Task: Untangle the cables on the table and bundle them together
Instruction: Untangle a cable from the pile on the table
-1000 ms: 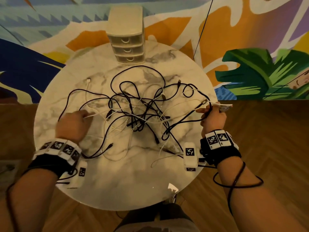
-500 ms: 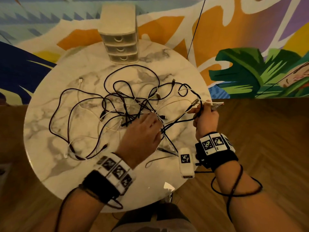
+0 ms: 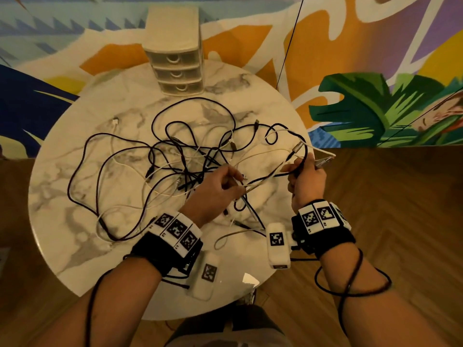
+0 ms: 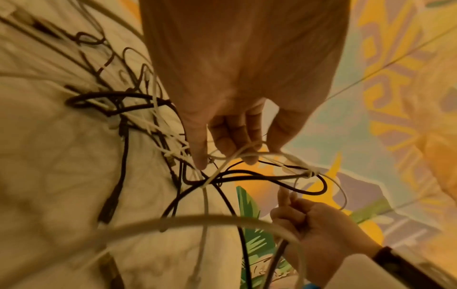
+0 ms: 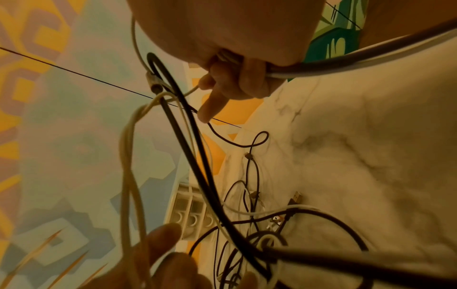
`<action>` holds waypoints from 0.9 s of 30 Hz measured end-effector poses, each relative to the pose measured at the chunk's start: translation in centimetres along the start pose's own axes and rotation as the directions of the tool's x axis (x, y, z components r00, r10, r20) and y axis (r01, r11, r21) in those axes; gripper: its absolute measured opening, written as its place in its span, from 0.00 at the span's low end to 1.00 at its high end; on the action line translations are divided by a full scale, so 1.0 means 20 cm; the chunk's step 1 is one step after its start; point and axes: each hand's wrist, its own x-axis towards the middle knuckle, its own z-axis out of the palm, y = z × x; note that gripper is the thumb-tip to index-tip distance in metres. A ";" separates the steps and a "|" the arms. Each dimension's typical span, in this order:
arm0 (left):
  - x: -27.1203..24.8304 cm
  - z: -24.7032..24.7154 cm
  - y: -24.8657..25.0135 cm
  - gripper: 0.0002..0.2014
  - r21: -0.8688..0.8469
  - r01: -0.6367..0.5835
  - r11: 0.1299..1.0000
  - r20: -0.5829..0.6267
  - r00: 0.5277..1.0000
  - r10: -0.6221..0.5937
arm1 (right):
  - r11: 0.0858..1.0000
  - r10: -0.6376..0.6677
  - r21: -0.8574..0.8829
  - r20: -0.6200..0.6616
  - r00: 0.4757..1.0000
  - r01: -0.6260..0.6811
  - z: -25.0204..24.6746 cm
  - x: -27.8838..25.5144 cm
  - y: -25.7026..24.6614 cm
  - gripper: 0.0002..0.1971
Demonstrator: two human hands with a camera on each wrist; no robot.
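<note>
The left hand point(image 3: 213, 194) is over the middle of the table, near the front of the cable pile. Its fingers point(image 4: 249, 144) curl around a white cable point(image 4: 237, 156) and pinch it. The right hand point(image 3: 307, 181) is at the right edge of the table, apart from the left hand. It grips a few cable ends, black and white together, and its first finger point(image 5: 210, 105) sticks out straight. The white cable runs between the two hands, lifted off the table.

The tangled cables point(image 3: 175, 161) lie in a messy pile in the middle of the round marble table point(image 3: 75, 246). Black loops reach out to the left side, and one white plug point(image 3: 115, 120) lies far left. A small box with three drawers point(image 3: 175, 61) stands at the far edge of the table. Behind the table is a wall painted with bright colors and green leaves point(image 3: 375, 108). The floor point(image 3: 400, 209) is brown wood.
</note>
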 end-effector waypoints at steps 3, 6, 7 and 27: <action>-0.01 -0.02 0.01 0.16 0.097 -0.073 0.993 0.047 0.997 0.068 | 1.000 0.010 0.006 -0.001 1.000 -0.010 -0.01 0.00 -0.01 0.20; -0.01 -0.03 0.02 0.08 0.439 -0.258 0.861 -0.032 0.953 0.302 | 1.000 0.000 -0.012 -0.015 1.000 0.000 -0.01 0.01 -0.01 0.20; 0.00 -0.04 0.02 0.06 0.532 -0.326 0.781 -0.044 0.911 0.411 | 1.000 0.001 -0.022 -0.021 1.000 -0.002 -0.02 0.01 0.00 0.20; 0.04 -0.14 0.38 0.03 0.875 -0.434 0.215 0.220 0.751 0.622 | 0.964 -0.135 -0.229 0.027 0.990 0.138 -0.07 0.06 0.13 0.23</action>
